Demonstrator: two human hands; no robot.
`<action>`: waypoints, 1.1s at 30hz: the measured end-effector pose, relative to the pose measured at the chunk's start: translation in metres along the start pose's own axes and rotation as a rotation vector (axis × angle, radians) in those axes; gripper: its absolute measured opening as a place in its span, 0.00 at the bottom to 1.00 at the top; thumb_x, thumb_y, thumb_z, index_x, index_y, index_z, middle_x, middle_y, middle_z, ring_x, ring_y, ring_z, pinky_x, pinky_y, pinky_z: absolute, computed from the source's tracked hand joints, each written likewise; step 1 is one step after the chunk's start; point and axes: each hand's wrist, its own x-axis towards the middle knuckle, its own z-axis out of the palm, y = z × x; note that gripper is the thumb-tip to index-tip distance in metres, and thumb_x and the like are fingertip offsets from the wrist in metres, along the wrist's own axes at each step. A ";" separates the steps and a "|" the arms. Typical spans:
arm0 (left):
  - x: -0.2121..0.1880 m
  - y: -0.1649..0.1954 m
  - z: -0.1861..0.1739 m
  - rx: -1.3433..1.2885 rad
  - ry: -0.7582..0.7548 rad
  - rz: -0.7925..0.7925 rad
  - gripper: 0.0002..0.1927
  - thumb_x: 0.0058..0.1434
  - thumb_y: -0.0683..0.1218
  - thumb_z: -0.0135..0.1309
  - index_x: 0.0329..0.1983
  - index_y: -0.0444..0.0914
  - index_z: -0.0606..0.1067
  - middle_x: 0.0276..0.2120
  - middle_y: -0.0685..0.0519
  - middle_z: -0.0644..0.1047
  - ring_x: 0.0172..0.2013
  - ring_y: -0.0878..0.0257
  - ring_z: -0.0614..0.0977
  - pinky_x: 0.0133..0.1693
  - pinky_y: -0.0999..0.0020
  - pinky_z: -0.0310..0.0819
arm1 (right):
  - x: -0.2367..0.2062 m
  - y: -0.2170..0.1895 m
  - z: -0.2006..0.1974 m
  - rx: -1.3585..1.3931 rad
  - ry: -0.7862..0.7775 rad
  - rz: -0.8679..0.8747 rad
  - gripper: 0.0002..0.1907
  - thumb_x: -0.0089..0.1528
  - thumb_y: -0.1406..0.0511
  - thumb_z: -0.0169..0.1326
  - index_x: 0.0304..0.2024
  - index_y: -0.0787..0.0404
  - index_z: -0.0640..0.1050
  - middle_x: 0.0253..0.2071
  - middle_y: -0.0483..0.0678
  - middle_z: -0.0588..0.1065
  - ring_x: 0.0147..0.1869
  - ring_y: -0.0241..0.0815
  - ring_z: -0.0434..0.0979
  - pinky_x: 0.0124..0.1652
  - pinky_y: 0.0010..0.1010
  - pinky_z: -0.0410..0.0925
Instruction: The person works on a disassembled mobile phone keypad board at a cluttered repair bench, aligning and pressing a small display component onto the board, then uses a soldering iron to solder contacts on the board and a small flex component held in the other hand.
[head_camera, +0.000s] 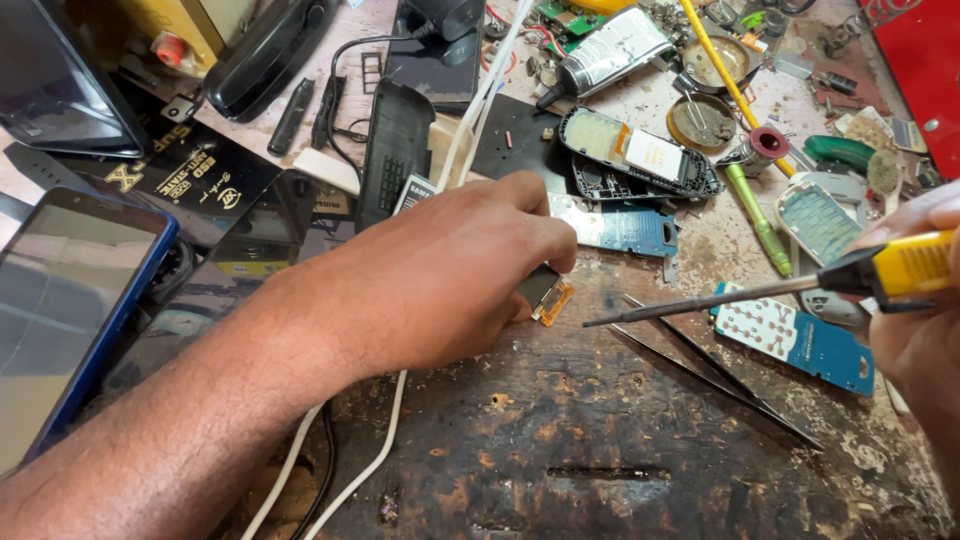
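My left hand (455, 270) is closed over a small phone display part (545, 292) with an orange flex tab, pressing it onto the scorched wooden bench (600, 440). My right hand (925, 330) grips a soldering iron (800, 285) by its yellow handle at the right edge. The iron's metal tip points left and stops just right of the display part. Black tweezers (715, 375) lie on the bench under the iron's shaft.
A blue circuit board (800, 340) lies right of the tweezers. An open phone shell (640, 155), a green screwdriver (755, 215), a glue tube (605, 55) and small tins sit behind. A blue-edged smartphone (70, 310) lies far left. White cables (480, 100) run under my left arm.
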 end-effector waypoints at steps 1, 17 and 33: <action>0.001 0.001 0.000 -0.014 -0.006 0.009 0.22 0.51 0.41 0.65 0.51 0.40 0.78 0.49 0.49 0.75 0.52 0.54 0.78 0.50 0.58 0.74 | -0.001 -0.003 0.002 -0.025 -0.003 -0.004 0.13 0.84 0.58 0.46 0.50 0.60 0.68 0.36 0.50 0.68 0.37 0.41 0.70 0.40 0.34 0.67; 0.003 0.000 0.006 -0.089 0.026 0.031 0.20 0.59 0.43 0.60 0.56 0.38 0.77 0.50 0.46 0.73 0.54 0.52 0.76 0.54 0.58 0.71 | 0.000 -0.034 0.050 -0.282 0.014 -0.074 0.14 0.82 0.57 0.47 0.49 0.60 0.65 0.41 0.47 0.65 0.41 0.37 0.69 0.49 0.32 0.70; 0.007 0.002 0.013 -0.082 0.138 0.012 0.17 0.51 0.42 0.63 0.45 0.39 0.82 0.43 0.46 0.75 0.48 0.48 0.77 0.48 0.55 0.73 | 0.004 -0.054 0.078 -0.319 -0.007 -0.078 0.19 0.80 0.53 0.51 0.47 0.62 0.66 0.40 0.47 0.67 0.42 0.39 0.73 0.51 0.31 0.70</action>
